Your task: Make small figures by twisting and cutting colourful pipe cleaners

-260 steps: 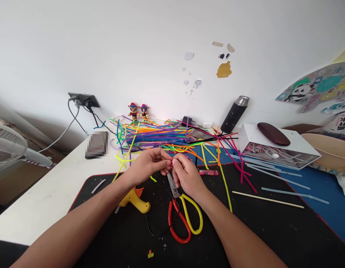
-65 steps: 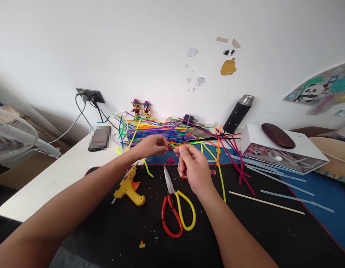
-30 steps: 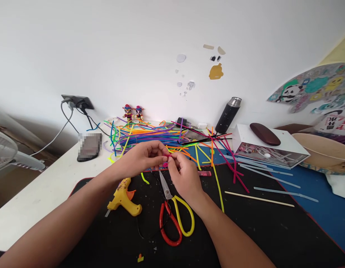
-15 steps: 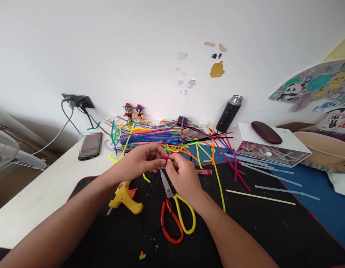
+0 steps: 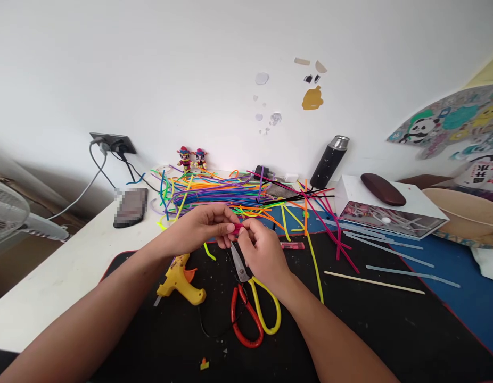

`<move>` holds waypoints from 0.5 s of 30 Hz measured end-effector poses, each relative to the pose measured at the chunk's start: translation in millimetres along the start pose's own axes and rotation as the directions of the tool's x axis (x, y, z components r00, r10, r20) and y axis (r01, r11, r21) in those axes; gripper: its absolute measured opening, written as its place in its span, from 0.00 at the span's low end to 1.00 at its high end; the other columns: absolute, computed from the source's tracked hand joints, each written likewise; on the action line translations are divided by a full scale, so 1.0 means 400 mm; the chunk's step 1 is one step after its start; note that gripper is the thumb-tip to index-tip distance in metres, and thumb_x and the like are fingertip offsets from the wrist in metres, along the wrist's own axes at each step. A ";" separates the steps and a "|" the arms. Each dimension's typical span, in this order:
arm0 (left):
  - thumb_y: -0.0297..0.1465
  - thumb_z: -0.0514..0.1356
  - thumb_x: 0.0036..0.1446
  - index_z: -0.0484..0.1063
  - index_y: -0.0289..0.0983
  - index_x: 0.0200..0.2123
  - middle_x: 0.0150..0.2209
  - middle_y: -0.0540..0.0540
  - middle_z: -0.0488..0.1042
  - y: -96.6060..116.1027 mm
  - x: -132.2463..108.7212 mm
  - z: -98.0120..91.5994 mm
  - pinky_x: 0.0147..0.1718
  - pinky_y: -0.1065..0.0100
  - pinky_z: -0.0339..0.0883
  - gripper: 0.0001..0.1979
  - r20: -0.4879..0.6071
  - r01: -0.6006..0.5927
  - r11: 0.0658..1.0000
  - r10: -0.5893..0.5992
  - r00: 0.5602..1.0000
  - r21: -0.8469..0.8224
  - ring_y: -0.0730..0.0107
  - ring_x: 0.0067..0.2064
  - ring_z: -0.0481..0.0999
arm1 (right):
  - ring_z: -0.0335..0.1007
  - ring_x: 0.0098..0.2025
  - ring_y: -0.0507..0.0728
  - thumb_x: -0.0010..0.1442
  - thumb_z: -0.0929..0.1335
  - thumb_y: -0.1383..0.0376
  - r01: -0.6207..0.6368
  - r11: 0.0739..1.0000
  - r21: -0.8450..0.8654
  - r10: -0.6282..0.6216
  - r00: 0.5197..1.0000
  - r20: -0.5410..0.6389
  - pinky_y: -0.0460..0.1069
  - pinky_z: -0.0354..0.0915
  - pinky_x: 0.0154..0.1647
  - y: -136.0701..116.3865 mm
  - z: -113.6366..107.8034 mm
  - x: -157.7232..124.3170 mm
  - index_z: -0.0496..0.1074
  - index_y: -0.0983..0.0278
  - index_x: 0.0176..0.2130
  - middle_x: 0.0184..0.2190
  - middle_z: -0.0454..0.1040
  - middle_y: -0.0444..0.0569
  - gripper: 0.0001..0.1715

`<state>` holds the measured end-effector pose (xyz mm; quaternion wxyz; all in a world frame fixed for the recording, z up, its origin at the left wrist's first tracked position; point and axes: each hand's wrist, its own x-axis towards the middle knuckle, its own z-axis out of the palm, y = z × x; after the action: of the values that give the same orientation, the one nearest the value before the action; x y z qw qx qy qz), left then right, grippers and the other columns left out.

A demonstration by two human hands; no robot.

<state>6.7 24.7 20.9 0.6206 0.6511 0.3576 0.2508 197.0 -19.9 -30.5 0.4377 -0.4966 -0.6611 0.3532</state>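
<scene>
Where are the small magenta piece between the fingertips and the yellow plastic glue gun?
Small magenta piece (image 5: 238, 229), head view: its visible middle.
Yellow plastic glue gun (image 5: 177, 282), head view: its body.

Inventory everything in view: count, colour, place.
Table: one, white, beneath
Mat: one, black, on table
Small piece: one, magenta, centre
Scissors: one, red and yellow, on mat
Hot-glue gun: one, yellow, mat left
Slim item: one, pink, mat
Pipe cleaners: many, multicoloured, table back
Wooden stick: one, pale, mat right
Translucent rods: several, bluish, right
Flask: one, black, by wall
Figurines: two, multicoloured, by wall
Box: one, white, right
Oval case: one, maroon, on box
Basin: one, beige, far right
Fan: one, white, left
Wall socket: one, dark, left
Stickers: several, mixed colours, wall
Pixelated item: one, dark, table left
Left hand: one, holding small piece
Right hand: one, holding small piece
</scene>
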 end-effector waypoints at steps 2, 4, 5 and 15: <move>0.46 0.70 0.61 0.74 0.35 0.40 0.32 0.48 0.80 0.000 0.000 0.004 0.33 0.69 0.77 0.19 -0.029 -0.004 1.000 0.004 1.000 0.011 0.72 0.31 0.80 | 0.66 0.23 0.53 0.69 0.63 0.62 0.008 1.000 -0.007 -0.008 1.000 0.007 0.47 0.54 0.26 0.000 0.000 -0.001 0.70 0.60 0.36 0.22 0.71 0.41 0.10; 0.45 0.70 0.60 0.75 0.34 0.39 0.31 0.48 0.80 0.001 -0.001 0.010 0.32 0.70 0.77 0.19 -0.058 0.001 0.999 0.001 0.998 0.038 0.72 0.30 0.79 | 0.65 0.22 0.53 0.70 0.62 0.62 0.013 1.000 -0.018 -0.013 1.000 0.027 0.47 0.54 0.25 -0.001 0.000 -0.003 0.70 0.60 0.36 0.21 0.69 0.41 0.10; 0.44 0.70 0.60 0.75 0.34 0.39 0.30 0.49 0.80 0.001 -0.002 0.014 0.32 0.70 0.76 0.18 -0.074 0.007 0.998 -0.002 0.997 0.056 0.72 0.29 0.79 | 0.65 0.22 0.53 0.70 0.62 0.62 0.013 1.000 -0.022 -0.012 0.999 0.039 0.47 0.54 0.25 -0.002 -0.001 -0.003 0.69 0.60 0.36 0.21 0.69 0.40 0.10; 0.39 0.68 0.61 0.75 0.35 0.41 0.30 0.50 0.79 0.001 -0.002 0.034 0.33 0.70 0.74 0.13 -0.098 -0.069 0.989 0.082 0.992 0.129 0.72 0.31 0.78 | 0.66 0.21 0.54 0.72 0.61 0.63 -0.011 0.998 -0.058 0.012 1.000 0.027 0.48 0.56 0.26 -0.008 -0.009 0.002 0.72 0.60 0.38 0.20 0.69 0.40 0.12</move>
<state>16.7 15.3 20.0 0.5494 0.6881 0.3791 0.2844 199.3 -19.8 -26.2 0.4120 -0.5080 -0.6742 0.3431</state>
